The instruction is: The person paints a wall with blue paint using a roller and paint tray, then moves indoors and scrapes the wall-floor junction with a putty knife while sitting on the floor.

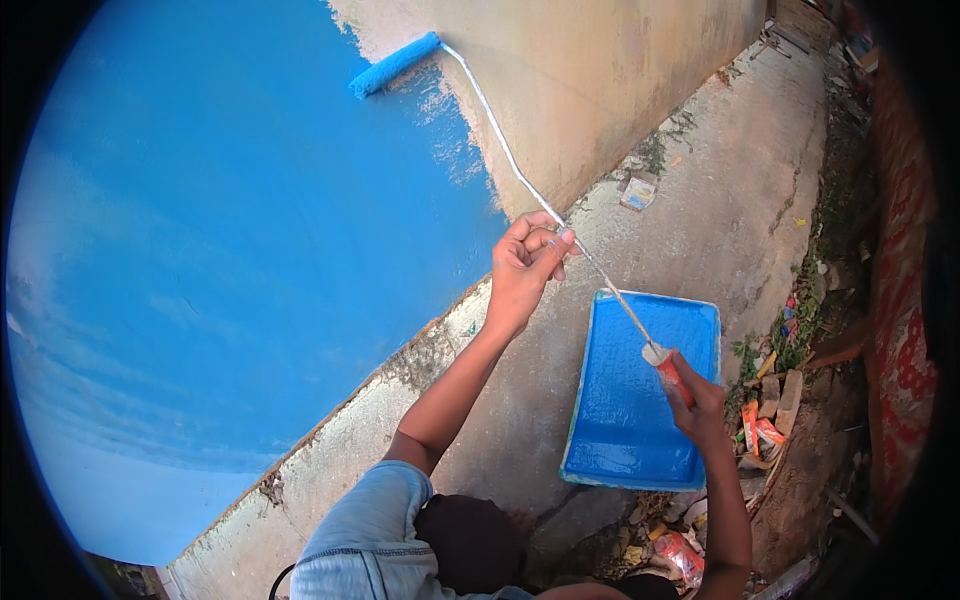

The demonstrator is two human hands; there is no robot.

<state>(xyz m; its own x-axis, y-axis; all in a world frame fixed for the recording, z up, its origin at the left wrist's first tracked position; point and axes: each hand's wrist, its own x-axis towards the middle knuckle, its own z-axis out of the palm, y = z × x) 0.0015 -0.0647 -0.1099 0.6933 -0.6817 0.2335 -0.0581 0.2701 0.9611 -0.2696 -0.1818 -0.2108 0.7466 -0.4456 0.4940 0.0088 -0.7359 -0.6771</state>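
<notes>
Denim sleeve point(365, 530) and a dark knee fill the bottom of the view, closest of all. From there both arms run up to a long-handled paint roller point(395, 63): its blue-soaked sleeve presses on the wall point(600, 70) well beyond the hands, right at the edge where fresh blue paint point(220, 230) meets bare beige plaster. The thin metal rod looks light but springy, and likely slick with paint, so the orange grip is the surest hold. Right hand point(700, 400) is clenched around that grip at the rod's lower end. Left hand point(528, 268) pinches the rod midway, fingers curled shut on it. Just below the right hand a blue paint tray point(640, 400) lies on the concrete ground point(720, 200), with litter point(765, 430) beside it.
</notes>
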